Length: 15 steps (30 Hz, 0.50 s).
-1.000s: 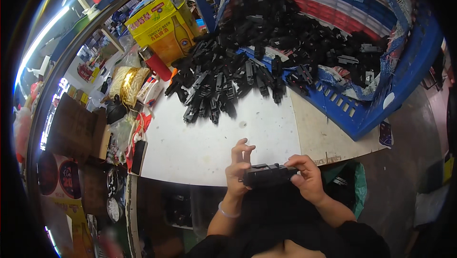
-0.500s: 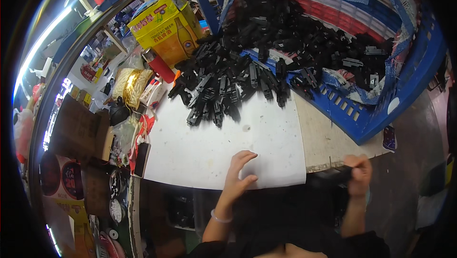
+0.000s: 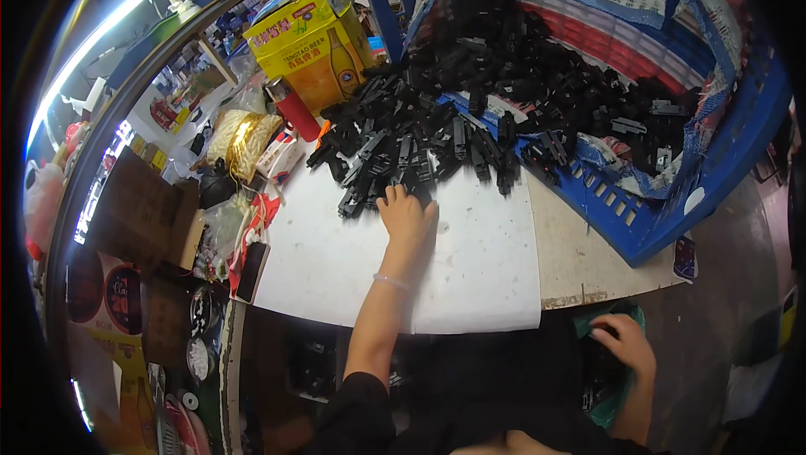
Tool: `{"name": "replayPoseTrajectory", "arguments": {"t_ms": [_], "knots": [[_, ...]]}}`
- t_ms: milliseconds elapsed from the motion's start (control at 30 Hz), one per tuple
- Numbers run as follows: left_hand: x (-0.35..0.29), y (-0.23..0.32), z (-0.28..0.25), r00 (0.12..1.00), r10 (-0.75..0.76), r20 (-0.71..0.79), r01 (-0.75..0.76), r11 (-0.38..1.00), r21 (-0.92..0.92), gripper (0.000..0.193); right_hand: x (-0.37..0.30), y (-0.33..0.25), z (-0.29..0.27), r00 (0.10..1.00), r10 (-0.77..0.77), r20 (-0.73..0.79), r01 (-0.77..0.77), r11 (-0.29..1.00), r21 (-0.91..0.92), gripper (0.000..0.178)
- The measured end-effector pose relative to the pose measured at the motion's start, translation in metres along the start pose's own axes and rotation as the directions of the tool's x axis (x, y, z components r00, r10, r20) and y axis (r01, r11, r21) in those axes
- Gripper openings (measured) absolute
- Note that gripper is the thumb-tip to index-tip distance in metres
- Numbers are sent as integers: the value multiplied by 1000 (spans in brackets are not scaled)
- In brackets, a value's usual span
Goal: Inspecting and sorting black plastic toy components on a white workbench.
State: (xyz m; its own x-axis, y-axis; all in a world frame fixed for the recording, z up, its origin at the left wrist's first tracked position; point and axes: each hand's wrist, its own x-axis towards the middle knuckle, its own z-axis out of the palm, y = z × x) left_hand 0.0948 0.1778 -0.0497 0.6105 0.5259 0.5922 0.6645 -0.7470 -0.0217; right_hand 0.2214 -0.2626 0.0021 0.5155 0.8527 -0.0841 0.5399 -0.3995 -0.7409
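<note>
A heap of black plastic parts (image 3: 403, 149), long and blocky, some with greyish faces, spills onto the white sheet of the table (image 3: 336, 262). My left hand (image 3: 405, 218) reaches forward over the sheet to the near edge of this heap. Its fingers are apart, with the tips at the closest parts and partly out of sight among them. At the lower right, beyond the table's front edge, my right hand (image 3: 623, 342) is empty with loosely bent fingers. It hovers above a green bag (image 3: 625, 388) that has dark pieces in it.
A blue plastic crate (image 3: 638, 228), lying tipped and lined with a woven striped sack (image 3: 621, 157), holds more parts at the back right. Left of the heap stand a yellow carton (image 3: 306, 52), a red cylinder (image 3: 294, 108) and a cream cord bundle (image 3: 239, 144). A dark phone-like slab (image 3: 253, 272) lies near the left edge.
My left hand has moved forward from the table's front edge to the heap. My right hand has let go of a black part and dropped lower, over the green bag.
</note>
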Motion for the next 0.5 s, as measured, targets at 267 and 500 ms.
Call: {"name": "replayPoseTrajectory", "arguments": {"t_ms": [267,500], "knots": [[-40,20,-68,991,-92,98,106,984,-144,33,108,-71,71,792,-597,-131,574,800,-176,20],[-90,66,-143,972,194,132,-144,938,-316,36,166,-92,134,710,-700,-74,630,679,-377,32]]}}
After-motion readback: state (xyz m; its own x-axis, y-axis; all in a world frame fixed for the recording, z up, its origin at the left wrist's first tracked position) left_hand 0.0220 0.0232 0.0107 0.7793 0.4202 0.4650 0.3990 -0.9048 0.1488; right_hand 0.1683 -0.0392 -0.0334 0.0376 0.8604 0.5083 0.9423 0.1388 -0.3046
